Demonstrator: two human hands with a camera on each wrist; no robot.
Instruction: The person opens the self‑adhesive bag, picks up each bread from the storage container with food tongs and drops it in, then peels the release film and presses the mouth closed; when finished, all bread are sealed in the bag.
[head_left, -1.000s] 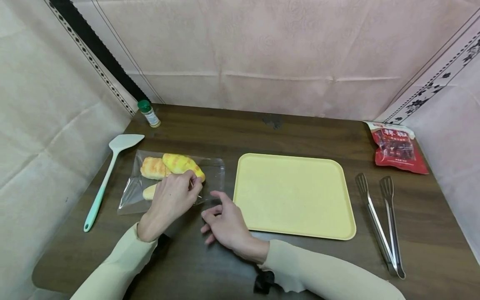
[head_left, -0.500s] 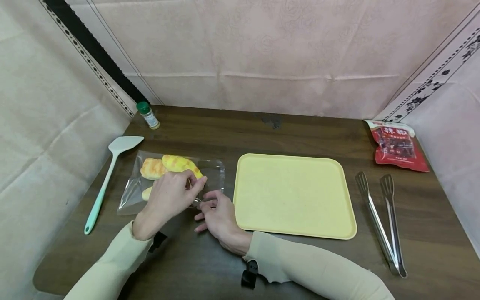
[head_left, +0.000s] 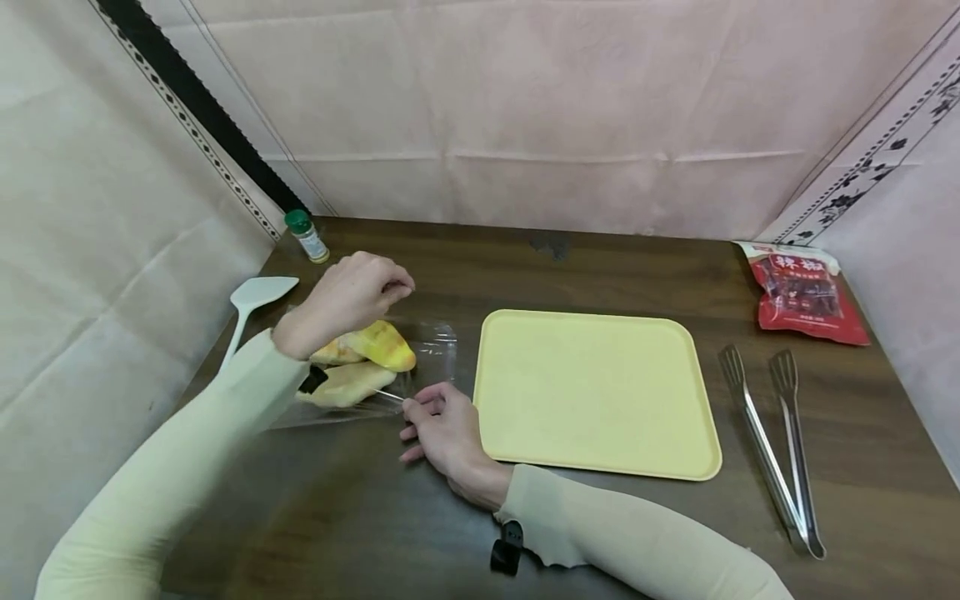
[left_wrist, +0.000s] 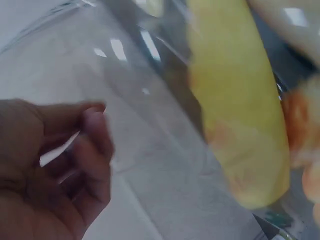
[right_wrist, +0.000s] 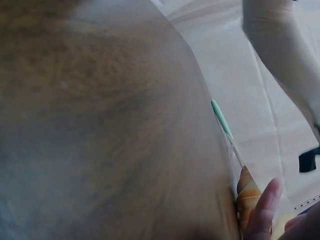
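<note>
The left hand (head_left: 348,296) is raised over the back of a clear plastic bag (head_left: 435,358), thumb and fingertips together. In the left wrist view the left hand (left_wrist: 65,165) appears to pinch thin clear film, though the contact is faint. At the bag's front right edge the right hand (head_left: 450,433) pinches the rim, which shows as a bright line. Inside lie a yellow bread (head_left: 384,344), a pale bread (head_left: 348,385) and an orange-brown bread (head_left: 336,354), partly hidden by the left wrist. In the right wrist view, the fingers (right_wrist: 265,210) stand before bread (right_wrist: 247,195).
A yellow tray (head_left: 592,392) lies right of the bag. Metal tongs (head_left: 798,467) and a red packet (head_left: 806,296) are farther right. On the left are a pale green spatula (head_left: 258,292), partly behind the left arm, and a green-capped bottle (head_left: 307,237).
The left hand has moved up and back from the bag's front right part, uncovering the pale bread. The right hand has come in to the bag's edge and now pinches it.
</note>
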